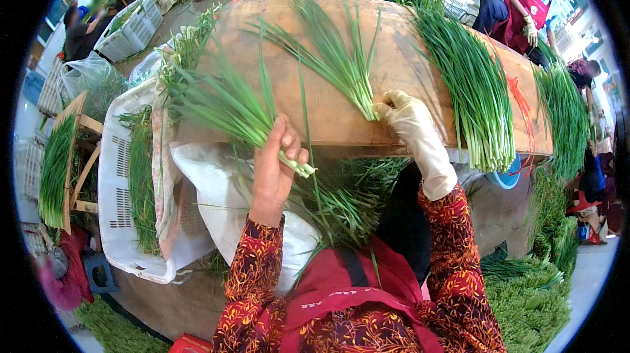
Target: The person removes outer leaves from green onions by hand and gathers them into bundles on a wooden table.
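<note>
My left hand (279, 149) is bare and closed around a bunch of garlic chives (223, 100). The pale cut ends stick out below the fist, and the green leaves fan to the upper left, blurred by motion. A cream glove covers my right hand (400, 107). Its curled fingers pinch at the root ends of a smaller bunch of garlic chives (351, 74), whose leaves lie spread on the wooden table (315, 130). Right of the glove, a thick, neatly aligned pile of garlic chives (476, 97) lies across the tabletop, its pale ends toward me.
Red ties (518, 100) lie beside the pile. A white plastic crate (118, 182) stands at left, next to a white sack (223, 189). Loose leaves (348, 195) cover my lap. A blue basin (505, 176) sits under the table's right end. A co-worker (525, 18) sits at far right.
</note>
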Available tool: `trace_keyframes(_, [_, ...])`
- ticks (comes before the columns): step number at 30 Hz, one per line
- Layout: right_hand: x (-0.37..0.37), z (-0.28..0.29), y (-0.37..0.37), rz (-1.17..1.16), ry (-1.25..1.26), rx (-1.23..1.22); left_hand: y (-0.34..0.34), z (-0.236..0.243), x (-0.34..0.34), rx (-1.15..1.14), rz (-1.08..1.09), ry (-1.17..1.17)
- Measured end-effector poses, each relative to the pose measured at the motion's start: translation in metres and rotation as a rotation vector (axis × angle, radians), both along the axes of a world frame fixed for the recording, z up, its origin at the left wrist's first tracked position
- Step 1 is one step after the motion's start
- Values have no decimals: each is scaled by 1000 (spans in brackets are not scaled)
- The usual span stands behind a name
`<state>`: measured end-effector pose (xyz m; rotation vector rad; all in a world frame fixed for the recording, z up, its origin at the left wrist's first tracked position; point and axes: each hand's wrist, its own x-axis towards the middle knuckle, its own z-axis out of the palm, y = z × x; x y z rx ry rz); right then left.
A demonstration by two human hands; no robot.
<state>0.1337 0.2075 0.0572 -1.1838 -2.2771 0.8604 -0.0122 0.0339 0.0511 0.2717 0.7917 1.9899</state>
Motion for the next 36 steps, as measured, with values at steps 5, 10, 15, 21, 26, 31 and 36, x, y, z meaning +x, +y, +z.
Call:
trace_keyframes(5, [11,17,0,-40,313,-320,-2,6,3,-42,34,30])
trace_keyframes(10, [-6,-4,-8,111,-170,286,1,5,10,-41,34,13])
trace_keyframes(15, [-6,14,-6,-44,-79,-158,-10,6,15,-114,39,39])
trace_keyframes(21, [16,14,-4,72,512,-717,-10,7,16,-90,49,10])
trace_keyframes(26, [18,6,-2,-14,216,-551,-8,-1,17,-81,27,-32])
trace_keyframes(31, [29,-3,23,-52,-134,220,-13,-4,14,-131,61,-5])
trace_keyframes(36, [23,18,1,-54,112,479,-13,-2,16,-146,77,21])
